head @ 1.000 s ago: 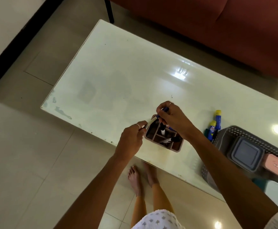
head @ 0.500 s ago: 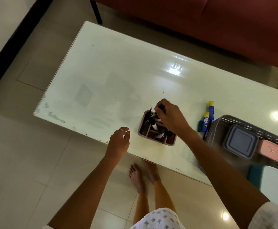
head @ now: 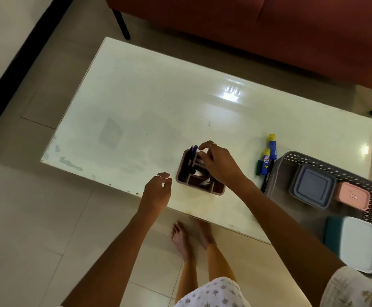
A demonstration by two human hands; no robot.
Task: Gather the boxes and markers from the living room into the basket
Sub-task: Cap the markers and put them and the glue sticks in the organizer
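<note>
A mauve divided organiser box (head: 218, 189) stands near the table's front edge with several markers upright in it. One of them is a blue marker (head: 193, 151) at its far left corner. My right hand (head: 221, 166) hovers over the organiser. Its forefinger and thumb are spread just right of the blue marker and grip nothing I can make out. My left hand (head: 158, 191) hangs loose and empty just left of the organiser. The grey perforated basket (head: 291, 157) sits at the table's right end and holds a grey-blue box (head: 312, 185), a pink box (head: 353, 196) and a white-lidded teal box (head: 357, 242).
Two blue-and-yellow sticks (head: 272, 146) and a dark green marker (head: 258, 167) lie on the white table (head: 147, 107) beside the basket's left wall. A red sofa (head: 269, 29) runs along the far side. My bare feet (head: 180, 240) stand at the table's front edge.
My right hand set the blue marker into the organiser and let it go. My left hand let go of the organiser's corner and drew back to the left.
</note>
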